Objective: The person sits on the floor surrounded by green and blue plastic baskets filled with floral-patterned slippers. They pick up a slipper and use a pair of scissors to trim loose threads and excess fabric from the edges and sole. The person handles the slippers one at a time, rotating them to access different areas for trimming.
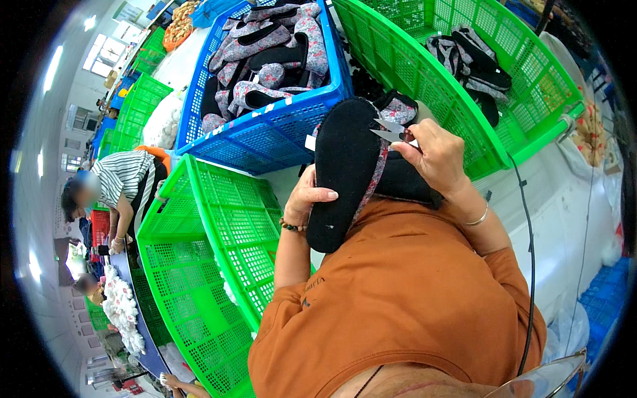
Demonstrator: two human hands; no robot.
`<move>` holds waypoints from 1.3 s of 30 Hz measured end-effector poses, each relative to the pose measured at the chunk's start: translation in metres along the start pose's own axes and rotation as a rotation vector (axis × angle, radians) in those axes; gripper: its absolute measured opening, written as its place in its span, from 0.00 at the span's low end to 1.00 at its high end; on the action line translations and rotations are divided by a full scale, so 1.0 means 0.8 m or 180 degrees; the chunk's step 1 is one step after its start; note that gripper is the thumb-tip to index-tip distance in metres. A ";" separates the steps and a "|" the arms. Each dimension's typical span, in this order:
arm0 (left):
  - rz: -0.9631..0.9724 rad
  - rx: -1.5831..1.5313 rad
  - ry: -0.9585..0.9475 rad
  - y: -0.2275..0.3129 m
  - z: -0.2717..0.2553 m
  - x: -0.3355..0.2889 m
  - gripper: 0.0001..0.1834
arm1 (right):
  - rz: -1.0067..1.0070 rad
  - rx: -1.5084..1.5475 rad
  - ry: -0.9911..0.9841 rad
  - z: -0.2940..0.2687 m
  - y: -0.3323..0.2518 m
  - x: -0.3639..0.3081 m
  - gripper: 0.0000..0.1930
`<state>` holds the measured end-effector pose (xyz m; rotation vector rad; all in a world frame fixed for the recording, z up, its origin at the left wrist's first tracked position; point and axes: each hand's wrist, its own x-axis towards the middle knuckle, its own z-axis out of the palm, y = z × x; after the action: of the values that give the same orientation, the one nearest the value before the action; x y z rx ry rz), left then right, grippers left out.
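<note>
A slipper [346, 159] with a black sole and a grey floral edge is held up in front of me, its sole turned toward me. My left hand [306, 199] grips it at its lower left, thumb lying on the sole. In my right hand [434, 151] is a pair of small thread snips [391, 130], the pointed blades apart and resting at the sole's upper right. A white tag sticks out at the slipper's left edge. Behind it, another black and floral slipper [399, 106] shows in part, and dark slipper pieces rest near my lap.
Ahead stands a blue crate [265, 136] heaped with floral slippers [265, 60]. At the right, a green crate [438, 79] holds several more slippers [474, 66]. Another green crate [199, 265] is at my left. A black cable [527, 252] hangs on my right. Other people work at the far left.
</note>
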<state>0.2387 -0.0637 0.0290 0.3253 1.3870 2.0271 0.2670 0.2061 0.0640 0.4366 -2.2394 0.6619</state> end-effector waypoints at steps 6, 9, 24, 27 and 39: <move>0.0108 0.0610 0.0134 0.009 0.008 -0.006 0.32 | -0.0030 -0.0268 -0.0180 -0.010 0.001 0.001 0.19; 0.0157 0.0699 0.0157 0.011 0.009 -0.007 0.32 | 0.0082 -0.0186 -0.0163 -0.009 0.006 -0.002 0.18; 0.0118 0.0819 0.0022 0.017 0.014 -0.005 0.31 | 0.0516 -0.0381 0.0155 0.022 0.050 -0.020 0.20; 0.0071 0.0557 0.0529 0.029 0.024 0.002 0.32 | 0.0922 0.0025 0.0041 0.025 0.054 -0.026 0.19; 0.0143 0.1229 -0.0330 0.011 0.035 -0.011 0.13 | 0.1064 0.1986 -0.0924 0.044 -0.002 -0.042 0.18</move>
<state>0.2569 -0.0504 0.0497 0.6241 1.7134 1.7400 0.2698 0.1876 0.0191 0.4825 -2.3645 1.5779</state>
